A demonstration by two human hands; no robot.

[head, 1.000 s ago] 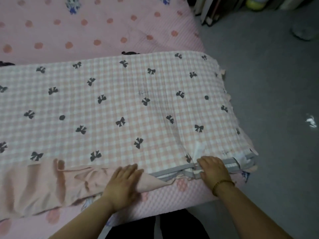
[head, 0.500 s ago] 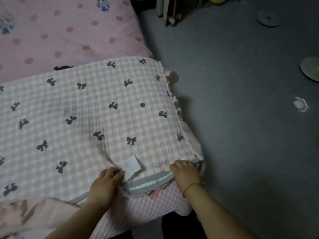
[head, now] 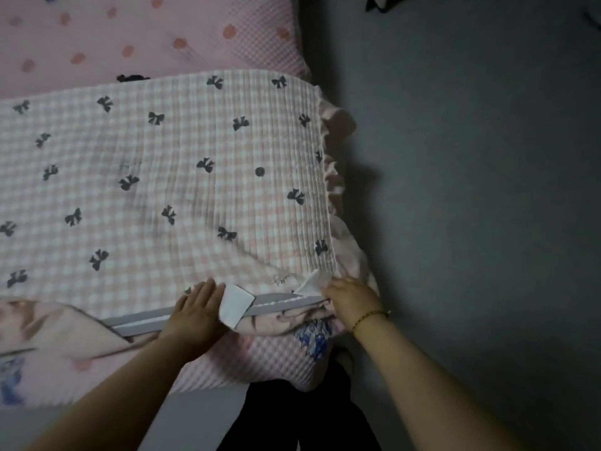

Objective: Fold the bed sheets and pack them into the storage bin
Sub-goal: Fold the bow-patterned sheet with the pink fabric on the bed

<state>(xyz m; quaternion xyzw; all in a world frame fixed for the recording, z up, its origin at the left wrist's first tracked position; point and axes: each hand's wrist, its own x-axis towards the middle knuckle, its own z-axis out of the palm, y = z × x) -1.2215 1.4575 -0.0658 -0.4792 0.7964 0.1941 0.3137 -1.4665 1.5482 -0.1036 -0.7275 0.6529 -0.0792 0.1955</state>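
A pink-and-white checked sheet (head: 169, 190) with dark bow prints lies folded across the bed, its grey-trimmed near edge (head: 279, 302) facing me and a pink ruffle along its right side. My left hand (head: 195, 312) lies flat on the near edge, fingers straight, next to a white label (head: 235, 304). My right hand (head: 349, 299) grips the near right corner of the sheet, fingers curled over the fabric beside a second white label. No storage bin is in view.
The bed's pink dotted cover (head: 146, 37) spreads beyond and under the sheet. Grey floor (head: 471, 190) lies to the right of the bed. A plain pink layer (head: 65, 333) sticks out at the near left. My dark-clothed legs (head: 302, 415) stand against the bed edge.
My left hand slid right along the near edge to the white label. My right hand moved right, from the label to the sheet's corner. The view shifted toward that corner.
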